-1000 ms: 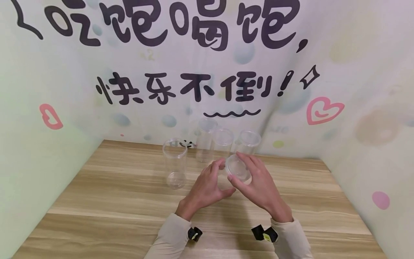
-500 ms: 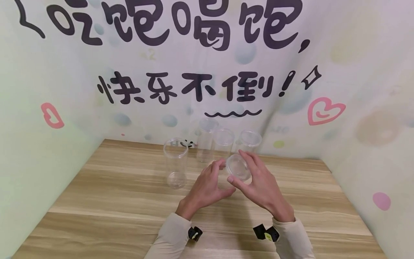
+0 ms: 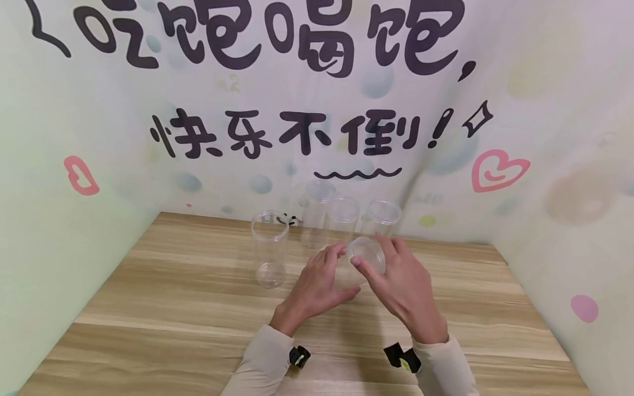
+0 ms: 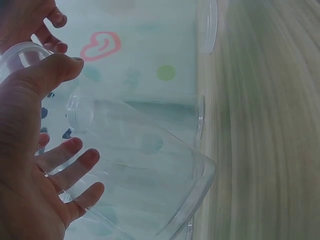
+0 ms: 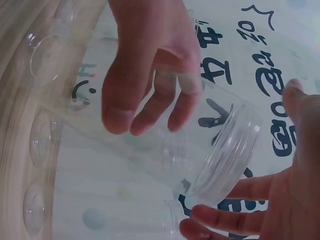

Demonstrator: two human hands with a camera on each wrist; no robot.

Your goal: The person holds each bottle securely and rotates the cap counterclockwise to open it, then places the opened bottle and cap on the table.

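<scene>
Fingers [image 3: 369, 272] of both hands [image 3: 319, 286] [image 3: 406, 286] partly hide a tilted clear jar [image 3: 368, 252].

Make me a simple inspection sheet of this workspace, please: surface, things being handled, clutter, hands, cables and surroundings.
Surface: wood-grain tabletop.
Things handled: clear held container, tilted; four clear standing containers, one apart at the left.
Clutter: nothing seen.
Hands: left hand grips the held container's body; right hand has thumb and fingers around its upper end.
Cables: nothing seen.
Surroundings: pale walls with dark lettering and pink hearts.
</scene>
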